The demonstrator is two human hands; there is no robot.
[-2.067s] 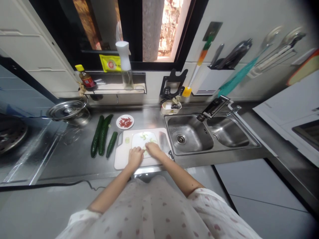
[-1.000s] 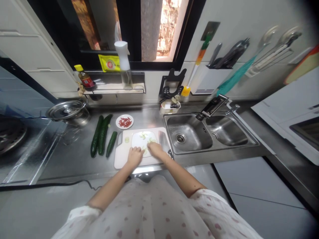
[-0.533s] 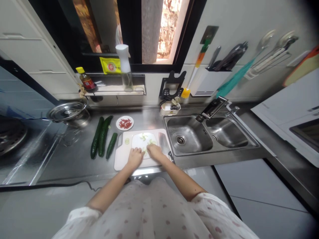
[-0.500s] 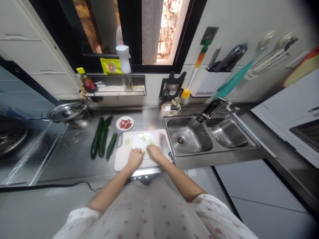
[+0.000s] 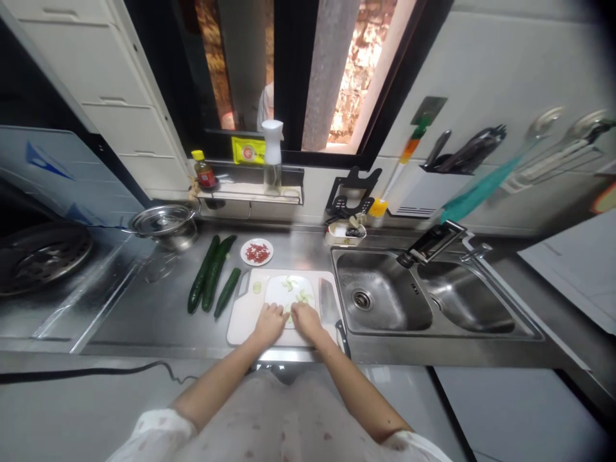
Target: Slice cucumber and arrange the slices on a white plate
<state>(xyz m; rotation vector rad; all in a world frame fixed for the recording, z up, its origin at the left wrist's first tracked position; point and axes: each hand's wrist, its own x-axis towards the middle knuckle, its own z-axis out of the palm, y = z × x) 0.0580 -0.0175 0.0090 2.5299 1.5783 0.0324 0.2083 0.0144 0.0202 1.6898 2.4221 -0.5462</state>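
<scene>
My left hand (image 5: pixel 270 322) and my right hand (image 5: pixel 306 321) meet at the near edge of a white plate (image 5: pixel 274 290), fingers bent and pressed together on a pale green cucumber slice (image 5: pixel 288 315). Farther back on the plate lie fanned clusters of cucumber slices (image 5: pixel 289 283). The plate rests on a white cutting board (image 5: pixel 241 328). A few round slices (image 5: pixel 256 287) are on the board left of the plate. Along the board's right side lies a knife (image 5: pixel 330 300), its black handle toward me. My fingertips are partly hidden.
Left of the board are two whole cucumbers (image 5: pixel 210 273) and a shorter cucumber piece (image 5: pixel 227 292). Behind it stands a small plate of chopped red bits (image 5: pixel 257 252). A lidded steel pot (image 5: pixel 166 224) is at the back left; a double sink (image 5: pixel 385 292) borders the right.
The view has shifted, so the counter and board appear lower and farther right. Both hands stay at the plate's near edge, with little visible change in their grip.
</scene>
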